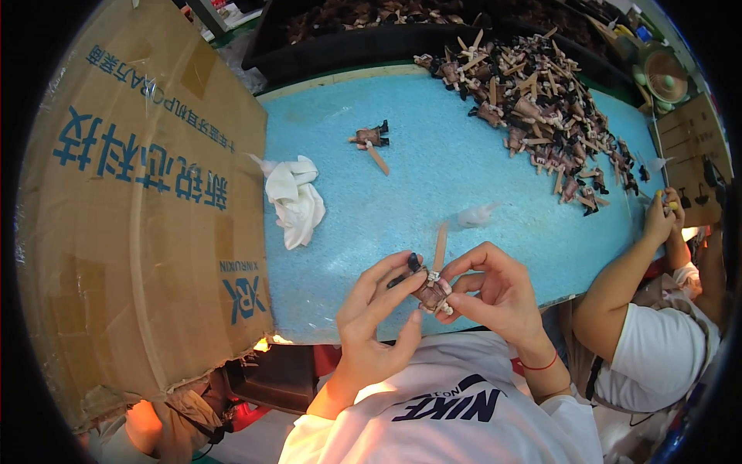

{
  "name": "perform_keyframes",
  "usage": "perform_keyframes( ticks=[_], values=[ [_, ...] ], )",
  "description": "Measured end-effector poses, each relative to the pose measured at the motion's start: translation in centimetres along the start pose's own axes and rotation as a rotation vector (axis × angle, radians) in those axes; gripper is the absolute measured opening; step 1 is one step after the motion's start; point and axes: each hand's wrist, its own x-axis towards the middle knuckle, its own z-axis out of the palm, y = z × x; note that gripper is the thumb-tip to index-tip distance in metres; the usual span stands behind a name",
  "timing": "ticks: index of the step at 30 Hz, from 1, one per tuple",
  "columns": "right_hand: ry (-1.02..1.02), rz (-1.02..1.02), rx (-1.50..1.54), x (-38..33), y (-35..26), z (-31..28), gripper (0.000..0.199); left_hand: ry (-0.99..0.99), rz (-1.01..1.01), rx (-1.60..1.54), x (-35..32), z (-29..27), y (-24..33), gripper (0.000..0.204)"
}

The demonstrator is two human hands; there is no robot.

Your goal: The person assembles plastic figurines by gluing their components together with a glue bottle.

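Observation:
A small toy figure (431,295) in brown clothes with black boots is held in front of my chest, over the near edge of the blue table (363,224). My left hand (369,315) grips it by the boot end, its fingers curled around that side. At its other end, the fingertips of my right hand (498,298) pinch the pale part; what exactly they press is hidden. A flat tan strip (440,246) sticks up from the figure. Just beyond my hands a small translucent bottle (477,215) with a thin nozzle lies on its side.
Farther off, one similar figure (370,138) lies alone. A white cloth (295,203) rests beside a large cardboard box (147,224) on the left. Many figures form a pile (533,104) at the far right, before black bins (340,42). A co-worker's arm (618,298) is at right, near a fan (663,76).

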Motion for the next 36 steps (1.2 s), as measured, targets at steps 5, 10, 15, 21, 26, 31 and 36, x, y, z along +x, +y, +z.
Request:
perform_keyframes(
  ticks=[5,10,15,21,26,31,36],
  values=[
    [-0.028,-0.011,-0.042,-0.4,-0.5,0.0,0.026,-0.032,-0.006,0.023,0.2,0.4,0.6,0.041],
    [-0.045,-0.025,-0.088,-0.7,-0.5,-0.3,0.031,-0.054,-0.011,0.032,0.2,0.4,0.9,0.041],
    [-0.043,-0.016,-0.073,-0.9,-0.8,-0.7,0.041,-0.095,0.001,0.041,0.5,0.5,1.0,0.041],
    [-0.054,0.006,-0.105,-1.2,-1.2,-0.6,0.048,-0.093,0.022,0.072,0.5,0.7,1.1,0.040],
    [-0.022,-0.015,-0.116,-1.3,-1.1,-0.2,0.050,-0.072,0.040,0.102,0.7,0.9,1.5,0.039],
    [-0.017,-0.091,-0.152,-0.7,-0.5,0.1,0.050,-0.003,0.041,0.149,0.6,1.3,1.2,0.038],
    [-0.011,-0.068,-0.088,-0.7,-0.9,0.1,0.050,-0.101,0.029,0.079,1.1,0.4,1.3,0.040]
  ],
)
